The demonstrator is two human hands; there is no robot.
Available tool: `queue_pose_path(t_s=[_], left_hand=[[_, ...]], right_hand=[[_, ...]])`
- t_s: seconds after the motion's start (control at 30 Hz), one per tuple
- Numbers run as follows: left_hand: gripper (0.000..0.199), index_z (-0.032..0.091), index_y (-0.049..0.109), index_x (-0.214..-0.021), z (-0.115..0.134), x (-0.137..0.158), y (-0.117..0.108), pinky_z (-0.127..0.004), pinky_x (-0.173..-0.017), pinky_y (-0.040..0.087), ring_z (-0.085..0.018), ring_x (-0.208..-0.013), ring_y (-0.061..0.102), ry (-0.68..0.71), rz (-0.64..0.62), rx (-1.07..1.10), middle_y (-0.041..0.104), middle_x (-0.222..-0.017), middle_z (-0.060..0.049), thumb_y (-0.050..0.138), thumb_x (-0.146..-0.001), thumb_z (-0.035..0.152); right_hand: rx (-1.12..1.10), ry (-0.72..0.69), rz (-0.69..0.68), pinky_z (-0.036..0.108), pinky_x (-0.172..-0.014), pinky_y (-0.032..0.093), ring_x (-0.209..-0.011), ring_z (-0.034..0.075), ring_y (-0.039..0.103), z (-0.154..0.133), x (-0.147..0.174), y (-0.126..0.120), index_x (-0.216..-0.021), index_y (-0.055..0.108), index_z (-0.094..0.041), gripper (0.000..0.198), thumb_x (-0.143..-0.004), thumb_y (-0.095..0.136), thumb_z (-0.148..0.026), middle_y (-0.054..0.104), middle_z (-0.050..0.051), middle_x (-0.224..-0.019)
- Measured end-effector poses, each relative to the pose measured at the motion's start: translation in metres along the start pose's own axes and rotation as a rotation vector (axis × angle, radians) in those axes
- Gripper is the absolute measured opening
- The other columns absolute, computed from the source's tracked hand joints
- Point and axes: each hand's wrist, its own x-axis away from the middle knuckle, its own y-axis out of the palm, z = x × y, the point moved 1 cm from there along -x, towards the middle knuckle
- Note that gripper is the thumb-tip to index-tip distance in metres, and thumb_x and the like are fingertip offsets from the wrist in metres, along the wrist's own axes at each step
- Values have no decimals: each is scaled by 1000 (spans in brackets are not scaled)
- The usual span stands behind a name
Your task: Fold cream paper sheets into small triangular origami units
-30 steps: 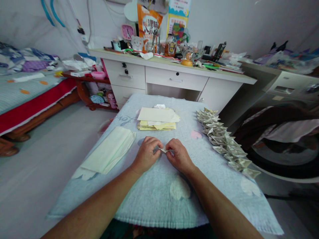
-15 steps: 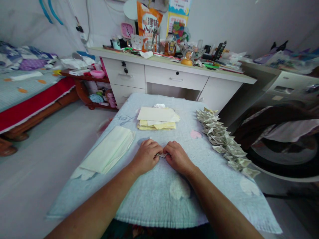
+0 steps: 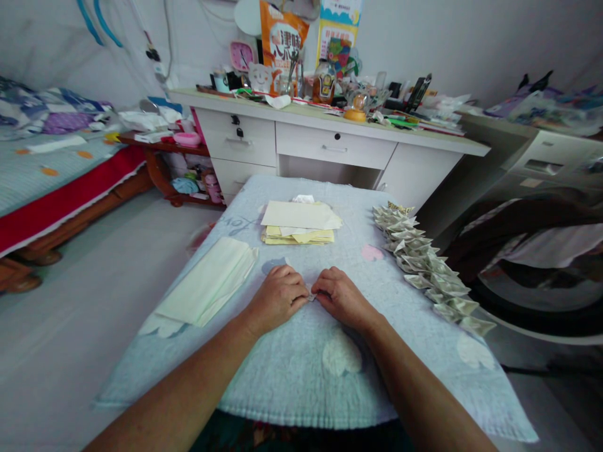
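Both hands are sitting slightly nearer the body than in the earlier frame, and the small paper piece (image 3: 311,297) is coming down with them. On my remote feed, the left hand (image 3: 279,294) is pinching one end, thumb against curled fingers; the right hand (image 3: 340,297) is pinching the other, fingertips nearly meeting. That piece is resting at or just above the cloth (image 3: 282,389), mid-table; I'm not managing to tell contact, or its fold stage, since fingers are covering most of it. Progress: many pointed folded paper shapes (image 3: 426,263) are lining up on the right, looking finished. I'm judging this one as unfinished. The cream-and-yellow paper stack (image 3: 301,215) is lying ahead, and pale folded sheets (image 3: 207,282) are lying left, possibly waiting as stock.
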Motion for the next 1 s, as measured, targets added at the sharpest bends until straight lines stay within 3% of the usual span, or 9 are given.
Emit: queue_pose_path(t_s=[0.5,1.0], left_hand=[[9,19,62,-71,1,-1,1,-34,-79,40,-19,-85,51,-110,33,53,61,-78,-2,61,-80,19],[12,20,64,-71,-3,-3,4,-36,-78,38,-20,-87,50,-185,25,64,61,-80,-2,59,-81,22]], right_hand=[[-51,14,29,28,-77,38,-84,17,51,0,-4,4,-82,68,-17,13,-87,58,-11,61,4,-82],[-165,186,92,27,-74,39,-79,15,52,2,-7,6,-78,63,-16,8,-82,61,-9,60,2,-78]])
